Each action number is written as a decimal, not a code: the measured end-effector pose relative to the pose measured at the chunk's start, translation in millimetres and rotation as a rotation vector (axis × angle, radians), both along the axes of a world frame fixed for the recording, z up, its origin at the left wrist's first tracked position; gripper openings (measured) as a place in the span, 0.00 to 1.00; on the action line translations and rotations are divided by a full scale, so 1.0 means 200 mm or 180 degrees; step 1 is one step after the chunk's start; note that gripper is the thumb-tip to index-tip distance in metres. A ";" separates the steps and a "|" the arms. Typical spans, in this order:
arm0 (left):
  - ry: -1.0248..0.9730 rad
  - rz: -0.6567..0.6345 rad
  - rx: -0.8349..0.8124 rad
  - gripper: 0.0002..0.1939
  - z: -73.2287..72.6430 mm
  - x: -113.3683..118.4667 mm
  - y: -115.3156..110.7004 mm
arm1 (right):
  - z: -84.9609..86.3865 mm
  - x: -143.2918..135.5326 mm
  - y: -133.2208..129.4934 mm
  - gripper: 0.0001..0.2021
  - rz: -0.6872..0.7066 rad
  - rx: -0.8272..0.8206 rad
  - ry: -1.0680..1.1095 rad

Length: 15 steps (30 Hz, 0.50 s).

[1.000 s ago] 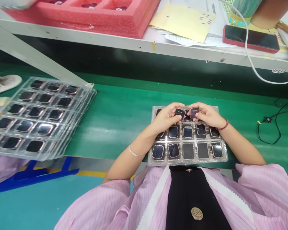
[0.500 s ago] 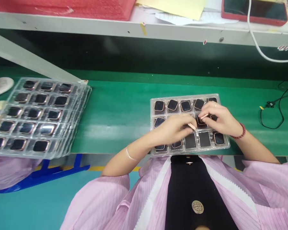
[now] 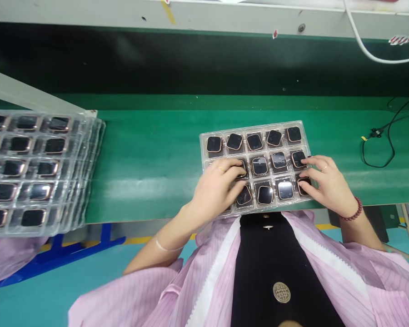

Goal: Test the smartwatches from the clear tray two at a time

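Note:
A clear plastic tray [image 3: 204, 152] lies on the green table in front of me, with square dark-faced, gold-rimmed smartwatch bodies in its pockets, some sitting askew. My left hand [image 3: 216, 186] rests over the tray's left end, its fingers apart and bent onto a smartwatch body in the middle row; it covers the pockets beneath. At the right end, the spread fingers of my right hand [image 3: 327, 184] touch the smartwatch body [image 3: 297, 159] in the middle row and the one below it. I see nothing lifted in either hand.
A stack of similar filled clear trays [image 3: 88, 172] stands on the left of the table. A black cable [image 3: 391, 147] lies at the right. Above the back runs a shelf edge [image 3: 225, 18], with a white cable [image 3: 359, 45] hanging over it.
Both hands have let go of the small gold-rimmed pieces and spread toward the tray's ends. The two bare front-row pockets now hold smartwatch bodies. The view has shifted.

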<state>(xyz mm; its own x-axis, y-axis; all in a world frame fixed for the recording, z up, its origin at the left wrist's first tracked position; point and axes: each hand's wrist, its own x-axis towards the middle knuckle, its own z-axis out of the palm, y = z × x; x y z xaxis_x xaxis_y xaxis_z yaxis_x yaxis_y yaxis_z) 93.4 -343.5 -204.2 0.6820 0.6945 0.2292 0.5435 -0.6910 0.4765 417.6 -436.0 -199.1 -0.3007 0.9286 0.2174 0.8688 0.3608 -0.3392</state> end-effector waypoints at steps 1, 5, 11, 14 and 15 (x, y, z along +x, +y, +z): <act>-0.0028 0.0274 -0.0029 0.12 -0.03 -0.07 0.00 | 0.00 0.02 -0.02 0.06 -0.0038 -0.0082 -0.0133; -0.0107 0.1472 -0.0308 0.31 -0.20 -0.29 -0.05 | -0.01 0.05 -0.07 0.11 -0.0095 -0.0423 -0.0261; -0.0606 0.1162 -0.1399 0.33 -0.22 -0.29 -0.14 | -0.01 0.11 -0.07 0.09 0.0013 -0.0704 0.0136; -0.1299 0.1086 -0.1633 0.34 -0.11 -0.25 -0.13 | -0.02 0.16 -0.04 0.09 -0.0055 -0.0671 0.0170; -0.1659 0.1037 -0.1858 0.35 -0.09 -0.24 -0.12 | -0.03 0.18 -0.04 0.09 -0.0114 -0.0692 0.0164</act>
